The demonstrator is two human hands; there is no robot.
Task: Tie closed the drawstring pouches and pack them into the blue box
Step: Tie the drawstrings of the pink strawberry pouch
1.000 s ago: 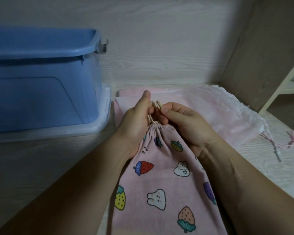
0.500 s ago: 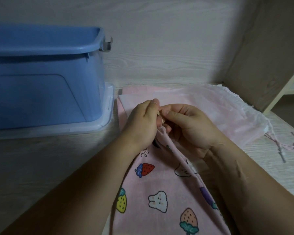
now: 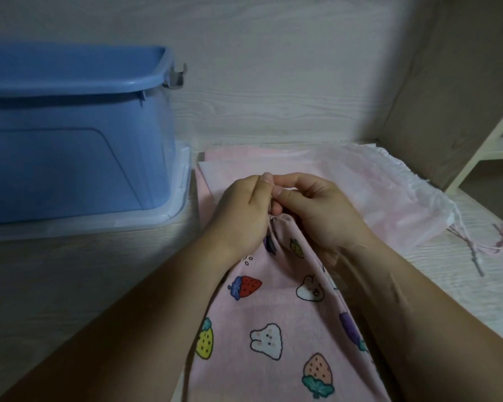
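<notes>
A pink pouch (image 3: 276,317) printed with strawberries and bunnies lies in front of me, its neck gathered tight. My left hand (image 3: 241,216) and my right hand (image 3: 314,210) meet just above the neck, and both pinch the pale drawstring between thumb and fingers. The cord itself is almost wholly hidden by my fingers. The blue box (image 3: 70,134) stands open at the left, resting on its clear lid (image 3: 174,204).
More pale pink pouches (image 3: 369,192) lie flat behind my hands, one with loose pink cords (image 3: 476,245) trailing to the right. A wooden wall runs along the back and a wooden panel (image 3: 453,82) closes off the right.
My hands have lifted a little and drawn together over the pouch neck, fingers working the cord. The pouch neck has bunched tighter and twisted.
</notes>
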